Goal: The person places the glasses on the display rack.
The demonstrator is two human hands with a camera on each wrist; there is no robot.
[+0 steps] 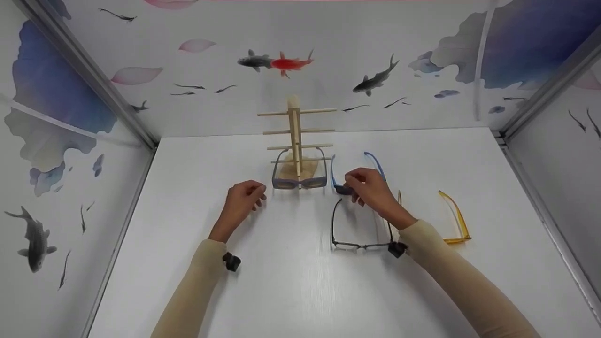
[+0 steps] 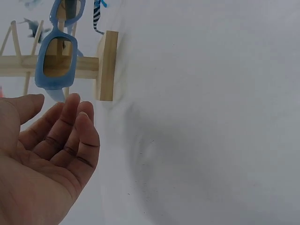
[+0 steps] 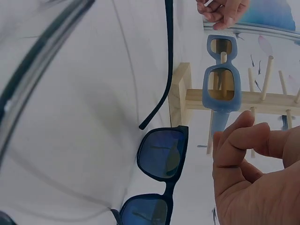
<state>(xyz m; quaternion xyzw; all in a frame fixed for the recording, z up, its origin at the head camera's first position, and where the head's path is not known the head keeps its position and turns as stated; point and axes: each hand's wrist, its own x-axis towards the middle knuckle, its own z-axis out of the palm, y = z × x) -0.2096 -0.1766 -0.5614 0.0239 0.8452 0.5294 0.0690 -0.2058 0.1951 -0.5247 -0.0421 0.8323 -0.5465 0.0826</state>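
Observation:
Grey-blue sunglasses hang on the low rung of a wooden glasses rack; their lenses are brownish. My left hand is just left of them, fingers loosely bent, holding nothing. In the left wrist view, the same sunglasses are just above its fingertips. My right hand hovers over dark-lensed sunglasses with blue temples, partly covering them. The right wrist view shows its fingers bent with nothing seen between them, apart from the dark sunglasses.
Black-framed clear glasses lie on the white table in front of the right hand. Yellow glasses are farther right, partly hidden by the sleeve. Patterned panels enclose the table at the back and sides.

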